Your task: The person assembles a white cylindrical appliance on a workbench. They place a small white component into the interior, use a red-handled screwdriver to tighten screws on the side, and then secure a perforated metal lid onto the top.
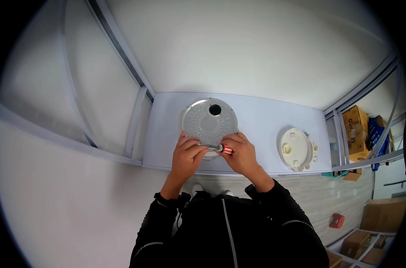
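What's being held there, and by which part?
A screwdriver: the right hand holds its red-white handle; the left hand is at the shaft's far end, grip unclear.

Screwdriver handle [226,149]: red with white stripes. Round plate [205,119]: silver, embossed ring pattern, black spot [215,109]. Worktop [261,129]: pale lilac. Round part [296,154] near its right edge: cream.

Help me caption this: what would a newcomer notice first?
Probably the round silver metal plate, with its dark round hole, over the white table's left half. Next, the red-and-white screwdriver in the right hand, at the plate's near edge, the left hand by its tip. Then the cream round plastic housing near the table's right end.
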Demonstrator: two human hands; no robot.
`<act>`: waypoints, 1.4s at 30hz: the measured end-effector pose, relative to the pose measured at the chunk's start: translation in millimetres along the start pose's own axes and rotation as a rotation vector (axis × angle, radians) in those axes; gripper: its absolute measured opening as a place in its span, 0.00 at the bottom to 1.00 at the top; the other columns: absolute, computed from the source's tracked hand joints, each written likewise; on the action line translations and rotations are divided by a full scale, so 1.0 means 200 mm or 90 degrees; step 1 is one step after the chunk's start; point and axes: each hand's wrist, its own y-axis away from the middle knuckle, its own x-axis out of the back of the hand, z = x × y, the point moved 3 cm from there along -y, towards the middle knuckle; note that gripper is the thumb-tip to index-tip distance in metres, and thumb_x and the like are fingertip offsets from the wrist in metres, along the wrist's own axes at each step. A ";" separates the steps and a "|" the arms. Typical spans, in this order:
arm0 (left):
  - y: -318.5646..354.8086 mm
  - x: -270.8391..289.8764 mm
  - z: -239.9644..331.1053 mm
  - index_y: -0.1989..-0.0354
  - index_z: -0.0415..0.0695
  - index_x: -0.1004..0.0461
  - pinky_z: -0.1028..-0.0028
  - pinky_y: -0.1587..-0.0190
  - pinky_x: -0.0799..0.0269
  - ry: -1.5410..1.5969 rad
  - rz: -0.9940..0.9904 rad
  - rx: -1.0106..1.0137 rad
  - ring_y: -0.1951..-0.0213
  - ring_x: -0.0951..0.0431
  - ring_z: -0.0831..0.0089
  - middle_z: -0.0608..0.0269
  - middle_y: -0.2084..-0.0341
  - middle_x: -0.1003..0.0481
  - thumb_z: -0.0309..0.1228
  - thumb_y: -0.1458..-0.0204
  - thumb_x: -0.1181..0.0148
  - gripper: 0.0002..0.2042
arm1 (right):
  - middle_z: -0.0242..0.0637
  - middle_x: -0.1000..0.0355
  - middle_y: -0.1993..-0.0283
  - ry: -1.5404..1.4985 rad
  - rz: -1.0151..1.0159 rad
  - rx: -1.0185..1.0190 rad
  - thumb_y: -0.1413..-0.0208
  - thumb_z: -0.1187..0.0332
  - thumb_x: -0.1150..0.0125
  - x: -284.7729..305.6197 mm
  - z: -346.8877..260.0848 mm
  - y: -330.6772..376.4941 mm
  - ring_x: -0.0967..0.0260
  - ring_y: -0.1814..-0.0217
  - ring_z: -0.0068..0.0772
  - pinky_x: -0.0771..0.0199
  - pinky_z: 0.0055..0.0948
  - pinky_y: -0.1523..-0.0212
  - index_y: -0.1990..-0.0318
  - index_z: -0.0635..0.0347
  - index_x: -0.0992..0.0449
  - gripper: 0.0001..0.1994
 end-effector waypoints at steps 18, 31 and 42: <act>-0.02 -0.03 0.12 0.61 0.50 0.12 0.48 0.30 0.34 -0.015 -0.017 0.008 0.51 0.15 0.63 0.67 0.65 0.13 0.29 0.44 0.29 0.04 | 0.25 0.19 0.56 -0.038 -0.021 -0.053 0.50 0.65 0.20 0.01 -0.01 0.00 0.24 0.54 0.40 0.20 0.39 0.57 0.63 0.51 0.16 0.10; -0.06 -0.01 0.14 0.63 0.46 0.13 0.57 0.40 0.27 0.006 -0.052 0.020 0.51 0.17 0.58 0.62 0.61 0.13 0.26 0.48 0.26 0.05 | 0.25 0.21 0.58 -0.035 -0.014 -0.048 0.51 0.65 0.21 0.01 0.00 0.00 0.25 0.55 0.41 0.20 0.39 0.58 0.64 0.51 0.18 0.10; -0.10 -0.02 0.16 0.65 0.42 0.13 0.59 0.45 0.25 0.017 -0.092 0.064 0.55 0.16 0.56 0.59 0.63 0.13 0.23 0.51 0.26 0.05 | 0.24 0.22 0.59 -0.043 -0.007 -0.032 0.51 0.65 0.21 0.00 0.01 0.01 0.26 0.56 0.41 0.21 0.39 0.58 0.65 0.51 0.19 0.10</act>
